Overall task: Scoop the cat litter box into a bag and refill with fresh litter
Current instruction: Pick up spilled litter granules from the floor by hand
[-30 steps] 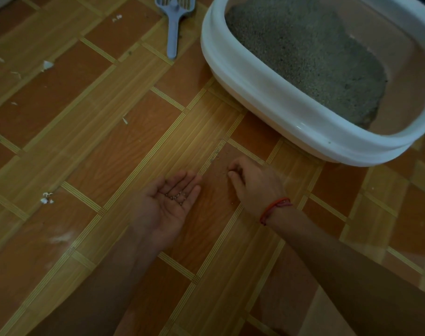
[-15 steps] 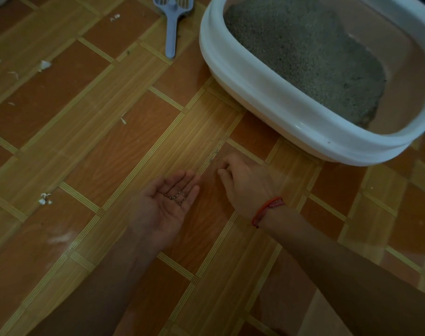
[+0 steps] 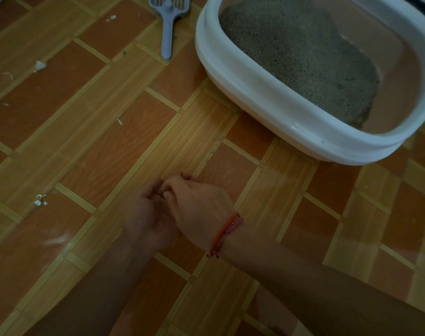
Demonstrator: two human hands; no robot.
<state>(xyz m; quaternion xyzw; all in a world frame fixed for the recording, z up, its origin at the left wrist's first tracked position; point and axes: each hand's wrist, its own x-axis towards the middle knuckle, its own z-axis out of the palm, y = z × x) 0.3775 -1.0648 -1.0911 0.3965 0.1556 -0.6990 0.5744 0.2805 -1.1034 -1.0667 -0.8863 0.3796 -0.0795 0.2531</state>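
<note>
The white-rimmed litter box (image 3: 267,106) stands on the floor at the upper right. Grey litter (image 3: 294,54) is heaped toward its left side, leaving the pink bottom bare on the right. A blue-grey scoop (image 3: 167,32) lies on the floor to the left of the box, handle toward me. My left hand (image 3: 147,212) is held palm up and cupped just above the floor. My right hand (image 3: 201,204), with a red string at the wrist, reaches over it with fingertips pinched at the left palm, where a dark speck of litter shows. No bag is in view.
The floor is wood-pattern tile in orange and tan. A few stray litter grains (image 3: 212,151) lie along a tile seam between my hands and the box. White scraps (image 3: 39,66) and crumbs (image 3: 40,200) are scattered on the left.
My right hand has moved left from the floor onto my cupped left palm. The left fingers have curled in a little. The view has shifted slightly.
</note>
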